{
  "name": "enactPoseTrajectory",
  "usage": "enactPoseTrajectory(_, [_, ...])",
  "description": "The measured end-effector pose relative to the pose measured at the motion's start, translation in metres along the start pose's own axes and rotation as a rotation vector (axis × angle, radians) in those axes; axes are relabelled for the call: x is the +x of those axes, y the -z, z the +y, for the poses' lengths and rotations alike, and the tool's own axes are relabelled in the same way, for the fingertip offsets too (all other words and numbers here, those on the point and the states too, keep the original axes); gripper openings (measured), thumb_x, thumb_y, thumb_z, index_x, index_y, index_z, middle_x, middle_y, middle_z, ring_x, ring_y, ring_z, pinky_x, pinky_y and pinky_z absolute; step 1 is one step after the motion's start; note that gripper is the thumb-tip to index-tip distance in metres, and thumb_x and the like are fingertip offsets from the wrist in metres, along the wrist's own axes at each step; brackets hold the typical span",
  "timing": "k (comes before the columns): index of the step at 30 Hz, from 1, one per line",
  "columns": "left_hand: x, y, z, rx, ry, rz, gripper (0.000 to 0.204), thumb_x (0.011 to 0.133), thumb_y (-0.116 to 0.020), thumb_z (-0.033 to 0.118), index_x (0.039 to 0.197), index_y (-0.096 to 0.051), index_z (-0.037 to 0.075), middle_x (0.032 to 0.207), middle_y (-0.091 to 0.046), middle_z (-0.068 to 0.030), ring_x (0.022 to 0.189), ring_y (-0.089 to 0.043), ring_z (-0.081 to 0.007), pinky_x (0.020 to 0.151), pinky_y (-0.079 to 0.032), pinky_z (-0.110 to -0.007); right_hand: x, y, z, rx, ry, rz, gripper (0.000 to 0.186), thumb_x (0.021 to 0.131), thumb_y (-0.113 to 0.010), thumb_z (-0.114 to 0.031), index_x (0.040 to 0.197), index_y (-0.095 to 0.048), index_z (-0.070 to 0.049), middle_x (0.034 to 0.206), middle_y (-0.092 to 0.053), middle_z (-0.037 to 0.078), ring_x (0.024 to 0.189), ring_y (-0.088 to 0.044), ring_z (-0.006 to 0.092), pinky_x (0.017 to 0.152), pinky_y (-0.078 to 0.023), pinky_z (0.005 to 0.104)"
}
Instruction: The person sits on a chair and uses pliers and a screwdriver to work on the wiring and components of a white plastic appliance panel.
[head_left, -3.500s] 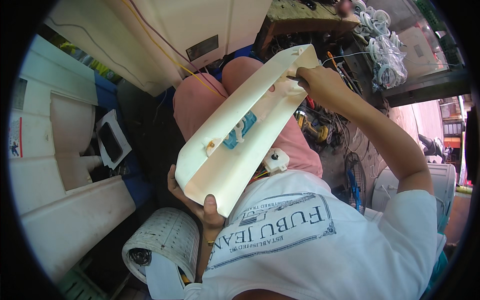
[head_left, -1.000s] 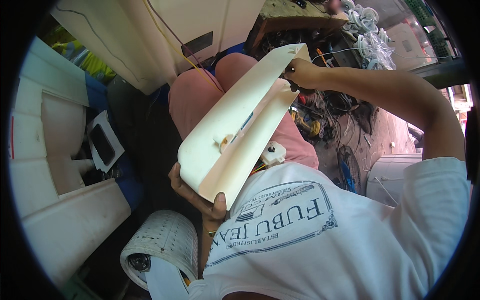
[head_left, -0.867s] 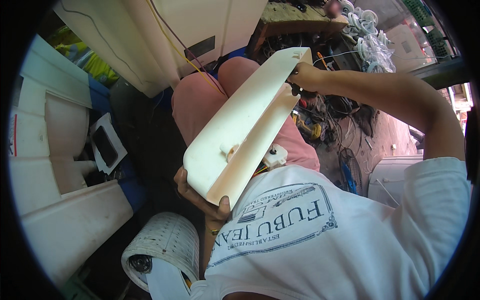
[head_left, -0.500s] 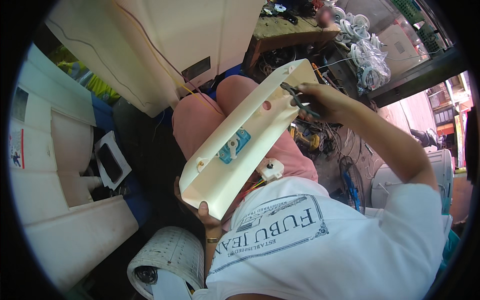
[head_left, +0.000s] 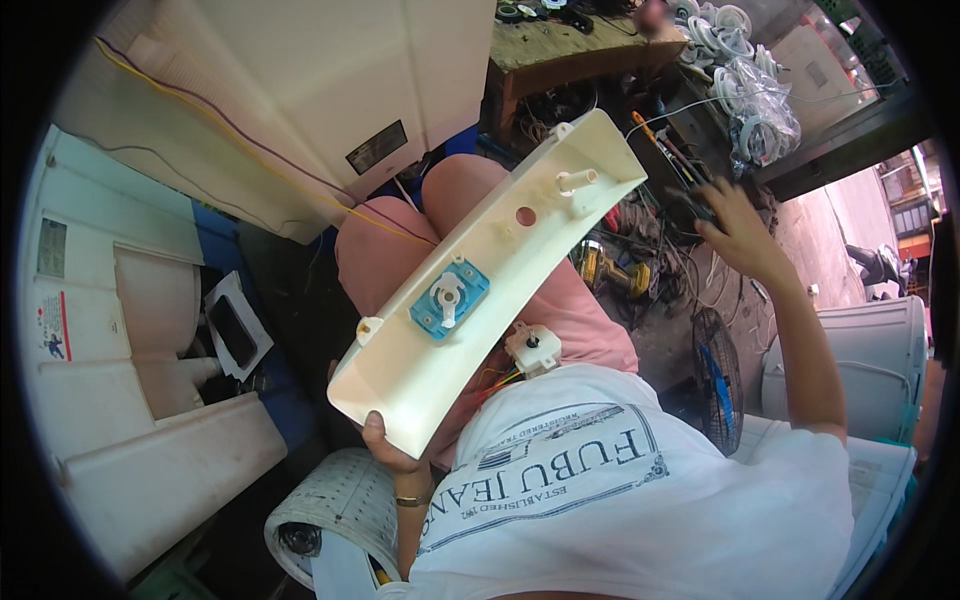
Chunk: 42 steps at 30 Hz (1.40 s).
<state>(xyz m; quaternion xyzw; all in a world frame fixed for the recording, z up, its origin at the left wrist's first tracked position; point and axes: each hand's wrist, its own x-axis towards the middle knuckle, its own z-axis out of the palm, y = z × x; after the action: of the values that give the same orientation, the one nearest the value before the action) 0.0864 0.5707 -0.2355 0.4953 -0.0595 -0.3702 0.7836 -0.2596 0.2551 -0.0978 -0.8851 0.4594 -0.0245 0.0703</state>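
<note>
My left hand (head_left: 388, 445) grips the lower left end of a long cream plastic panel (head_left: 470, 310), its thumb over the near edge. The panel lies slanted above my lap with its hollow inside facing up. Fixed in it is a blue switch unit (head_left: 430, 315) with a white lever piece; farther along are a round hole and a short post. My right hand (head_left: 745, 232) is off the panel to the right, fingers stretched and apart, beside dark pliers (head_left: 688, 207) that look blurred. A white timer (head_left: 533, 348) with coloured wires rests on my lap, against my shirt.
A yellow and black power drill (head_left: 612, 270) lies among cables on the floor at right, near a black fan guard (head_left: 717, 375). Large cream machine bodies (head_left: 440, 80) stand ahead and at left. A wooden bench (head_left: 560, 50) is at the back. A perforated drum (head_left: 345, 500) sits at lower left.
My right hand has moved from the panel's far end out to the right, and has let go of the pliers. The panel has shifted slightly left and its inside faces up more.
</note>
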Motion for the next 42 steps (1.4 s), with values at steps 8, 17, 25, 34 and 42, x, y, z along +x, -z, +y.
enactPoseTrajectory(8, [-0.001,-0.056,0.043,0.326,-0.222,-0.028,0.094,0.076,-0.06,0.043,0.154,-0.02,0.01,0.136,-0.046,-0.0215,0.126,-0.052,-0.0328,0.102,-0.048,-0.046,0.076,-0.013,-0.1,-0.341,0.351,0.009,0.041,0.077,-0.072,-0.02,0.116,-0.064,-0.011,0.109,-0.057,0.009,0.107,-0.052,0.0296,0.088,-0.043,0.0415])
enactPoseTrajectory(17, [-0.001,-0.061,0.041,0.344,-0.232,0.012,0.098,0.07,-0.058,0.043,0.154,-0.019,0.011,0.134,-0.045,-0.0216,0.124,-0.052,-0.0336,0.103,-0.047,-0.045,0.096,-0.055,-0.112,-0.395,0.337,-0.046,0.034,0.077,-0.075,-0.025,0.107,-0.067,-0.011,0.108,-0.059,0.009,0.106,-0.054,0.0288,0.083,-0.046,0.0423])
enactPoseTrajectory(25, [0.003,-0.062,0.042,0.343,-0.216,0.041,0.098,0.07,-0.059,0.047,0.153,-0.019,0.011,0.133,-0.046,-0.0223,0.124,-0.053,-0.0341,0.1,-0.051,-0.048,0.096,-0.052,-0.113,-0.378,0.365,0.021,0.035,0.076,-0.075,-0.024,0.107,-0.067,-0.01,0.111,-0.059,0.009,0.108,-0.053,0.0291,0.084,-0.044,0.0422])
enactPoseTrajectory(34, [0.002,-0.061,0.04,0.339,-0.208,0.052,0.1,0.069,-0.06,0.048,0.153,-0.019,0.011,0.132,-0.047,-0.0215,0.124,-0.053,-0.0338,0.101,-0.05,-0.047,0.096,-0.062,-0.113,-0.42,0.402,0.027,0.028,0.077,-0.074,-0.027,0.098,-0.072,-0.009,0.109,-0.06,0.008,0.107,-0.054,0.0279,0.083,-0.041,0.0423])
enactPoseTrajectory(42, [0.001,-0.063,0.042,0.38,-0.213,0.044,0.101,0.068,-0.06,0.047,0.153,-0.018,0.009,0.131,-0.048,-0.021,0.123,-0.054,-0.0336,0.1,-0.05,-0.047,0.101,-0.07,-0.109,-0.438,0.502,0.015,0.03,0.077,-0.074,-0.021,0.106,-0.071,-0.011,0.109,-0.059,0.007,0.105,-0.053,0.0273,0.085,-0.044,0.0409])
